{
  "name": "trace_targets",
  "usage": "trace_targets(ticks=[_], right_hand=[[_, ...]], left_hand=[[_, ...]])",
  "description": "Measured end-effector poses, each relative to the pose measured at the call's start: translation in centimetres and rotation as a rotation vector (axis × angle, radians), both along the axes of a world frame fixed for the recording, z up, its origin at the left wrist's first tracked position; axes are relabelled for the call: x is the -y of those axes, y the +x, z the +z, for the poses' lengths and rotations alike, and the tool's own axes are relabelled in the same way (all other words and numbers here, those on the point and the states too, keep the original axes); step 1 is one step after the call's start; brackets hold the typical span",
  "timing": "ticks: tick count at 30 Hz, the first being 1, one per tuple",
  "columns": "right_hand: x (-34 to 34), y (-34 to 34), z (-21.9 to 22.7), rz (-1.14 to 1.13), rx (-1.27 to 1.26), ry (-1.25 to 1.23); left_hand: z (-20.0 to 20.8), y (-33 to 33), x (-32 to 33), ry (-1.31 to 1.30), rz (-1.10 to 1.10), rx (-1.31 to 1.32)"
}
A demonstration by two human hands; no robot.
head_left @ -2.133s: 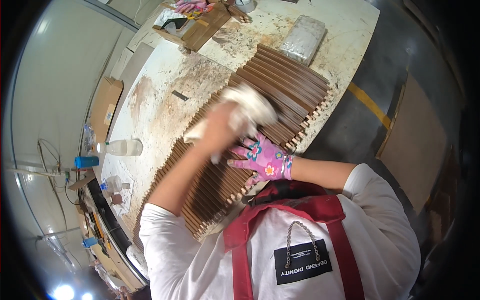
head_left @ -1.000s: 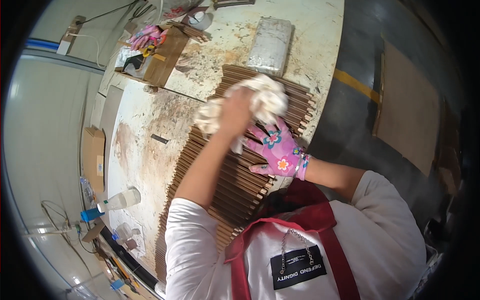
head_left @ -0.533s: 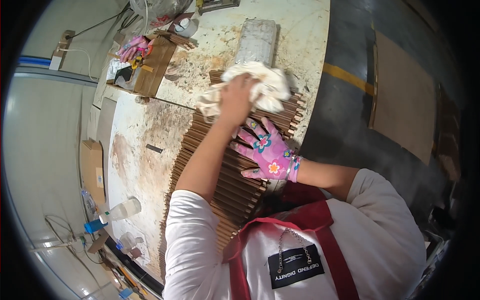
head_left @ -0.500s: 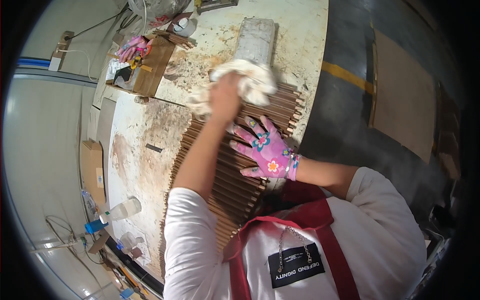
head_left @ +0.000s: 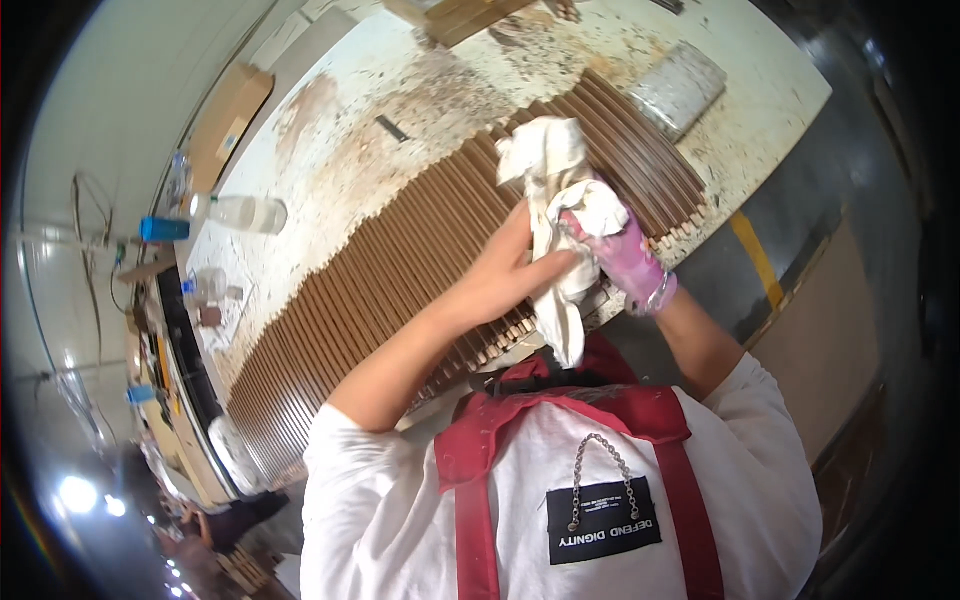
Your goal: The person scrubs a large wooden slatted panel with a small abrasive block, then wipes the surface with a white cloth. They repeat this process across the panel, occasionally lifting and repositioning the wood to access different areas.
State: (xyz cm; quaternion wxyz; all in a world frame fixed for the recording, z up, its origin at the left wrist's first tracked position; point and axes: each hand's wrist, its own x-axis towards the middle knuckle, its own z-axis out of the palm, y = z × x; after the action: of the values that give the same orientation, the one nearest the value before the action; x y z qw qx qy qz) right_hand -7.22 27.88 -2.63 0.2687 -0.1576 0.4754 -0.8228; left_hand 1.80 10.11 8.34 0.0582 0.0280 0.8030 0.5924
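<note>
A crumpled white cloth (head_left: 548, 150) is held between my hands, above a long row of brown wooden sticks (head_left: 390, 260). My bare left hand (head_left: 510, 268) has its fingers wrapped round the cloth from the left, its thumb toward the right hand. On the other side my right hand (head_left: 630, 265), in a pink flowered glove, closes on the same cloth; its fingertips are partly hidden in the folds. The sticks lie side by side across the table, pale at their near ends. Under the cloth, part of the row is hidden.
A whitish wrapped block (head_left: 678, 90) lies beyond the sticks at the right. On the stained table (head_left: 330, 125) sit a small dark bar (head_left: 392, 129), a whitish plastic bottle (head_left: 240, 213) and a smaller clear container (head_left: 208, 286). A cardboard box (head_left: 228, 128) stands at the left.
My left hand has drawn the cloth back from the far sticks toward me. The right hand has lifted off the sticks and taken hold of the cloth. The view has turned.
</note>
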Motion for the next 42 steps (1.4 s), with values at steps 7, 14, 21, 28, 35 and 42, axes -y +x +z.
trace_targets(ticks=[7, 14, 21, 28, 35, 42], right_hand=[[7.2, -4.0, 10.7, 0.050, -0.589, 0.254], [13.5, 3.0, 5.5, 0.713, -1.745, 0.599], [20.6, -1.3, 3.9, 0.477, -1.783, 0.884], [24.8, -7.1, 10.5, 0.420, -1.170, 1.240], [23.8, -3.1, 9.1, 0.724, -1.770, 0.719], [23.0, -0.8, 3.2, 0.926, -2.031, 0.230]], left_hand=[[-1.6, 11.1, 5.8, -0.829, 0.001, -0.232], [-8.8, 10.4, 1.2, -0.930, 0.023, -0.251], [-8.8, 9.3, 2.0, -0.863, -0.007, -0.341], [-9.2, 9.2, 2.3, -0.866, 0.016, -0.368], [-9.3, 9.1, 2.0, -0.905, 0.001, -0.354], [-9.0, 9.2, 1.9, -0.927, 0.006, -0.356]])
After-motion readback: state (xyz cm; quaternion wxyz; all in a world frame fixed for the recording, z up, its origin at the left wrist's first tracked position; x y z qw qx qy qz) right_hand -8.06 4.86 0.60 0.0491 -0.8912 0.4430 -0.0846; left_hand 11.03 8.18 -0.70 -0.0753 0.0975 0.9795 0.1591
